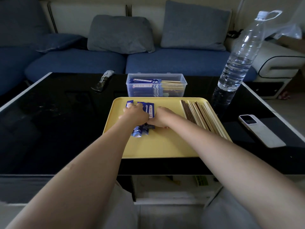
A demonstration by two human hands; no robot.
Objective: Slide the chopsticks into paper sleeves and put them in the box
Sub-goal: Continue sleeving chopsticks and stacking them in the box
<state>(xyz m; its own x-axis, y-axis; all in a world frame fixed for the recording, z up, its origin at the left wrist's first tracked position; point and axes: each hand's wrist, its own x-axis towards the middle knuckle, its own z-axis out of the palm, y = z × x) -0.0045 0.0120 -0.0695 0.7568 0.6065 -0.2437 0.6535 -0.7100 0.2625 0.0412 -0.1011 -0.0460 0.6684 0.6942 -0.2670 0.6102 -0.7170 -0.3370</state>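
Blue paper sleeves [149,109] lay in a loose pile on the left half of a yellow tray [165,146], and both hands were down on that pile. The left hand [136,114] rested over the sleeves with its fingers bent onto them, the fingertips reaching the far ends. The right hand [162,117] sat just beside it, touching it, fingers curled down at the sleeves' near part; whether either hand actually pinched a sleeve could not be told. Bare chopsticks [200,115], dark and pale wood, lay side by side along the tray's right edge, apart from both hands. Beyond the tray's far rim stood a clear plastic box [156,85] already holding sleeved chopsticks. All this sat on a glossy black surface [57,121], with a water bottle [237,63] and a white phone [260,130] to the right, a dark wrapper [103,80] far left, and a blue sofa [173,61] behind.
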